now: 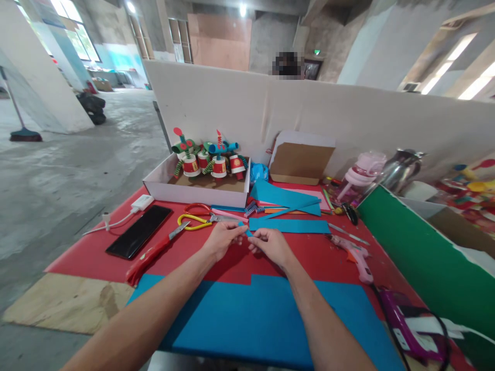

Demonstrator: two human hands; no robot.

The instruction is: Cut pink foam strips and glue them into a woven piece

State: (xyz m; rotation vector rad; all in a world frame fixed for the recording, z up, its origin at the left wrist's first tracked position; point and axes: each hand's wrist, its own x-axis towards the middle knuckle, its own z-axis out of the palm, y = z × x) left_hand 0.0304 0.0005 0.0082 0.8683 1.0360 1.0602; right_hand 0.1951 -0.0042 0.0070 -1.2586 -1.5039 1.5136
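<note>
Between my two hands is a small piece of blue paper (248, 233), raised over the red table cover. My left hand (224, 240) pinches its upper left end with thumb and fingers. The lower right end sits in the closed fingers of my right hand (272, 244). Just beyond lies a flat blue paper strip (294, 225), with more cut blue paper (280, 196) behind it. Scissors with yellow and red handles (195, 221) rest left of my left hand. A red-handled utility knife (154, 255) lies nearer me on that side.
A white box (193, 195) holds several paper-cup figures. At left lies a black phone (139, 232). On the right are a pink glue gun (355, 255), a green panel (429, 273) and a purple device (410, 324). Blue sheets (240, 319) cover the near edge; a person's head shows behind the partition.
</note>
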